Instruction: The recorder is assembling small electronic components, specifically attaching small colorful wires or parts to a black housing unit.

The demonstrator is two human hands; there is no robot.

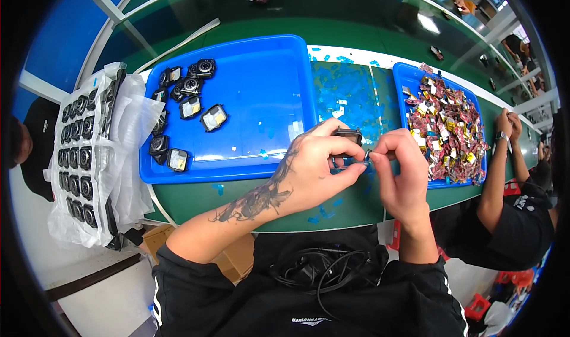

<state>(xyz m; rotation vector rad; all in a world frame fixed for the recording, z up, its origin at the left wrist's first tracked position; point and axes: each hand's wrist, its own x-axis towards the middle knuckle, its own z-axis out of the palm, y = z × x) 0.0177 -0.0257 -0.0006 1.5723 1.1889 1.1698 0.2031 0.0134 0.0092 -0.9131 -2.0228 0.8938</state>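
My left hand (317, 165) is closed around a black smartwatch case (348, 136), whose upper edge shows above the fingers. Close against it, my right hand (405, 168) pinches thumb and forefinger together at the left fingertips; what lies between them is too small to make out. Left of my hands stands a large blue tray (261, 82). Several similar cases, such as this one (214, 118), lie in its left part, some showing a round back and others a pale inside.
A smaller blue tray (399, 79) at the right is heaped with small reddish, yellow and white parts (445, 129). Blue film scraps (344, 91) litter the green table (202, 203). Stacked packing trays (74, 153) of watch cases stand far left. A co-worker's hands (507, 123) are at the right.
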